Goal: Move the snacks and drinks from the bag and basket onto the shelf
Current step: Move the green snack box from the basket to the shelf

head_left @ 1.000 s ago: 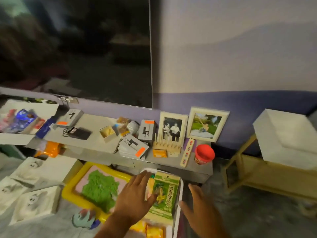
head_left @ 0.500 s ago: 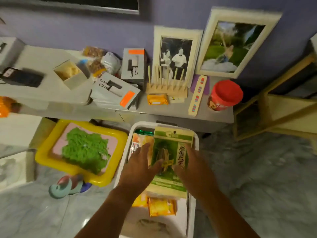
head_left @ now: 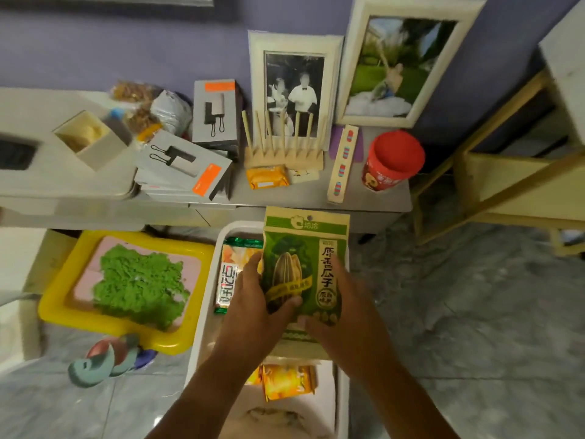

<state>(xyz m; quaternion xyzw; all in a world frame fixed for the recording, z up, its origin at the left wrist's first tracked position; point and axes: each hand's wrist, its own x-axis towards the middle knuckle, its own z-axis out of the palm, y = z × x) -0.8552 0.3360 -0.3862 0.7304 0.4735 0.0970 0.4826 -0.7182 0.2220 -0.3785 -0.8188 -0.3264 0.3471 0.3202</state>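
Observation:
A green bag of sunflower seeds (head_left: 305, 258) is held upright over the white basket (head_left: 207, 299) on the floor. My left hand (head_left: 253, 307) grips its left edge, thumb across the front. My right hand (head_left: 343, 315) grips its right side and lower corner. In the basket lie an orange and green snack pack (head_left: 232, 274) and a yellow snack packet (head_left: 288, 381). The grey shelf (head_left: 300, 196) runs just beyond the basket, with a small orange snack (head_left: 267, 177) and a red-lidded cup (head_left: 391, 164) on it.
On the shelf stand two framed photos (head_left: 294, 87), a wooden rack (head_left: 283, 153), grey boxes (head_left: 186, 167), an open white box (head_left: 90, 139) and wrapped snacks (head_left: 148, 106). A yellow tray with green sand (head_left: 126, 286) lies left of the basket. A wooden stand (head_left: 512, 185) is at right.
Both hands closed on the green seed bag and lifted it up out of the basket, toward the shelf edge. The camera tilted down and came closer to the shelf.

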